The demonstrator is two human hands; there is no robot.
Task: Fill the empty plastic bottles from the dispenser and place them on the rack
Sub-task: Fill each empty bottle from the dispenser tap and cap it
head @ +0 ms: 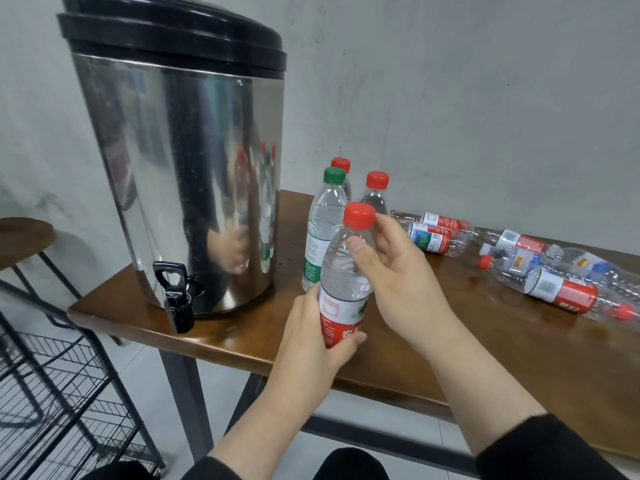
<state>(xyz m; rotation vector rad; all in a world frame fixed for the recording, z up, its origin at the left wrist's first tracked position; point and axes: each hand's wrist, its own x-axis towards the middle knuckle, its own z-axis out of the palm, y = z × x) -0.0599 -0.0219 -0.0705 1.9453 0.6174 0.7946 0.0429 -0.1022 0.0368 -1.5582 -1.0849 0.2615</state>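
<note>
Bottle (343, 282), capped and seemingly full, sits gripped in your left hand (311, 337); right hand (391, 268) pinches its neck. Three stand filled (323, 230); several empties (554, 271) remain; rack (59, 386) appears bare.

I see a grey scuffed wall (485, 98) ahead, brown wooden table (519, 358) on dark metal legs (183, 393), round wooden stool (24, 237) at left, pale tiled floor (145, 372) below

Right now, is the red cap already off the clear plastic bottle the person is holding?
No, the red cap sits on the held clear plastic bottle, gripped by the left hand and right hand.
</note>
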